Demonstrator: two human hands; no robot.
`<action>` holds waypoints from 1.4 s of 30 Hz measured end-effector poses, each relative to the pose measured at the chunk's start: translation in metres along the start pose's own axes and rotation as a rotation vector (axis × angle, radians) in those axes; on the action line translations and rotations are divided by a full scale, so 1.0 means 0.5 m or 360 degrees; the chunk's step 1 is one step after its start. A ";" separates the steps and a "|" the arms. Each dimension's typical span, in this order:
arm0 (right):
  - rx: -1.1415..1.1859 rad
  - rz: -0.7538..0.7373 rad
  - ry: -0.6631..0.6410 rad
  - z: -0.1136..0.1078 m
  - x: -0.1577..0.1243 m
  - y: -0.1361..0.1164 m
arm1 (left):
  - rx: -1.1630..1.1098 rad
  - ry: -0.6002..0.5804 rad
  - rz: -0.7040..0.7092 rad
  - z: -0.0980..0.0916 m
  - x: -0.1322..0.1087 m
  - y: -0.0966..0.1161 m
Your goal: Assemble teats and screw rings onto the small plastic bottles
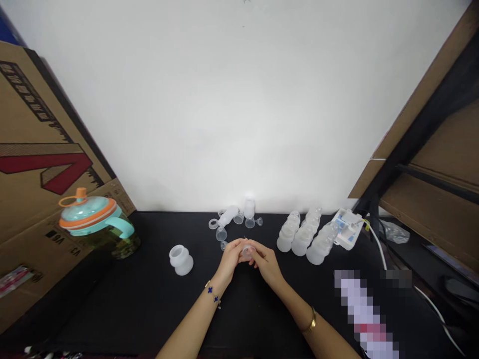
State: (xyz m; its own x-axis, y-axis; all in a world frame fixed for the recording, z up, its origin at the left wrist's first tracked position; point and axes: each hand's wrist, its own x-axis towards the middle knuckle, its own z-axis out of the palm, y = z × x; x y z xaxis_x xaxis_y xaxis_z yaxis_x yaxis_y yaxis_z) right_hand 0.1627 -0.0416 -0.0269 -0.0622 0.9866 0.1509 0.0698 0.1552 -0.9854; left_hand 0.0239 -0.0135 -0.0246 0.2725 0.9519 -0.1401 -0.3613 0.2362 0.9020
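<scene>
My left hand [230, 258] and my right hand [266, 261] meet at the middle of the black table [123, 304], fingers together around a small clear silicone part [247, 252]. The fingers hide much of it. Just beyond my hands lie loose pieces: a frosted bottle body [228, 216], a clear ring [213, 224], and several small clear cups [221, 234]. A row of frosted white bottles [305, 236] stands to the right of my right hand. A wide-necked frosted piece [181, 260] stands to the left.
A water jug with a teal and orange lid [93, 224] stands by a cardboard box [41, 149] at the left. A white plug board with cables [348, 228] lies at the back right, beside a dark shelf [422, 149]. A pixelated patch [362, 309] covers the front right.
</scene>
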 end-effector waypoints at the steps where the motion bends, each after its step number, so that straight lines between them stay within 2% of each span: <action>1: 0.0000 0.0004 0.0005 0.000 0.000 0.001 | 0.0014 -0.0005 0.0006 0.000 0.000 -0.001; 20: 0.0021 0.0073 0.0024 0.005 0.000 0.006 | 0.0073 0.0071 -0.0017 -0.002 0.001 0.000; 42: -0.0089 -0.0034 0.0051 0.008 -0.003 0.004 | 0.0088 0.0059 0.0010 0.007 -0.004 0.006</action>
State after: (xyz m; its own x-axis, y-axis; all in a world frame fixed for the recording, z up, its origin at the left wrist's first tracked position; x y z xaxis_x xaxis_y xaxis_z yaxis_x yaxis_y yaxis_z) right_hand 0.1587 -0.0428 -0.0296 -0.0322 0.9839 0.1755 0.1243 0.1782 -0.9761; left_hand 0.0252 -0.0153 -0.0202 0.2367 0.9602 -0.1482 -0.3128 0.2198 0.9240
